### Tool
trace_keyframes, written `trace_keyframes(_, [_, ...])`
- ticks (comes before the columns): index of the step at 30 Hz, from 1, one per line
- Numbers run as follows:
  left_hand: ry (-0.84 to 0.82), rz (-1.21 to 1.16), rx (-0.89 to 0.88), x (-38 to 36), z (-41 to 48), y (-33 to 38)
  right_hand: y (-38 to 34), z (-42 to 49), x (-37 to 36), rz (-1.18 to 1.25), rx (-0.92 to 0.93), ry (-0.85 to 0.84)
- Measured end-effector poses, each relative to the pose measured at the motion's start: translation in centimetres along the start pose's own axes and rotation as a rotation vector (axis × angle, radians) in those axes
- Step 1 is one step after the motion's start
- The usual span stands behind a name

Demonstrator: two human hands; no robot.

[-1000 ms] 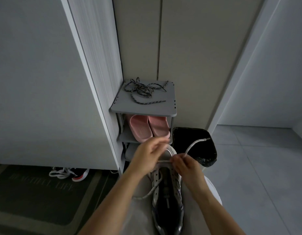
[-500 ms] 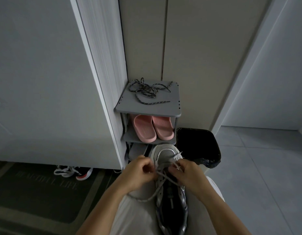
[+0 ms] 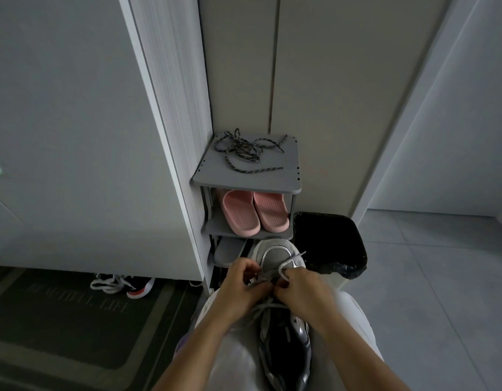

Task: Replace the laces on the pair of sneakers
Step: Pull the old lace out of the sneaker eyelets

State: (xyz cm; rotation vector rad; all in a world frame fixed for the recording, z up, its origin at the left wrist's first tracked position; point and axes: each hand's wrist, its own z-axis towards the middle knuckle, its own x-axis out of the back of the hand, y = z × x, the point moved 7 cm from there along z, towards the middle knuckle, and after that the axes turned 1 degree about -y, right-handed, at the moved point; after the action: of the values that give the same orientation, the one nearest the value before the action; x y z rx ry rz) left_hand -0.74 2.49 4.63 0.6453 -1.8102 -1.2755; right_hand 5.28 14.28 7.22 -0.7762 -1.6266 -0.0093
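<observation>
Both curled over the sneaker on your lap: your left hand and right hand each pinched its lace.

A grey shoe rack stands just beyond the left hand, with pink slippers on its middle shelf and a grey slipper on the shelf below. A black bin sits just beyond the right hand, and a dark doormat lies well left of the left hand.
</observation>
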Motion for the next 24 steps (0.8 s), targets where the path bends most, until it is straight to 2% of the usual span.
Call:
trace_keyframes(5, [-0.063,-0.074,0.053,0.2,0.2,0.0,0.7,0.7,-1.3,0.218,-0.017,-0.125])
trace_keyframes(8, [-0.058,-0.106,0.063,0.2,0.2,0.0,0.5,0.4,-1.0,0.415,-0.008,-0.133])
trace_keyframes(14, [-0.011,-0.036,0.049,0.4,0.0,0.3,3.5,-0.3,-0.2,1.073,-0.139,-0.22])
trace_keyframes(16, [0.002,-0.032,0.049,0.6,0.0,0.3,6.3,-0.2,1.0,1.277,-0.219,-0.135])
trace_keyframes(17, [0.007,-0.037,0.051,0.6,0.1,0.2,7.5,-0.1,1.9,1.296,-0.216,-0.07])
trace_keyframes(19, [0.007,-0.044,0.057,0.4,0.0,0.1,9.0,0.3,2.9,1.073,-0.138,0.003])
trace_keyframes(21, [-0.013,-0.048,0.054,0.2,-0.1,0.2,8.2,0.4,2.8,0.748,-0.038,-0.015])
trace_keyframes(22, [-0.024,-0.058,0.055,0.1,-0.1,0.1,7.4,0.4,2.4,0.672,0.01,-0.036])
trace_keyframes(24, [-0.041,-0.078,0.065,0.0,-0.1,0.0,5.6,0.4,1.8,0.666,0.105,-0.05])
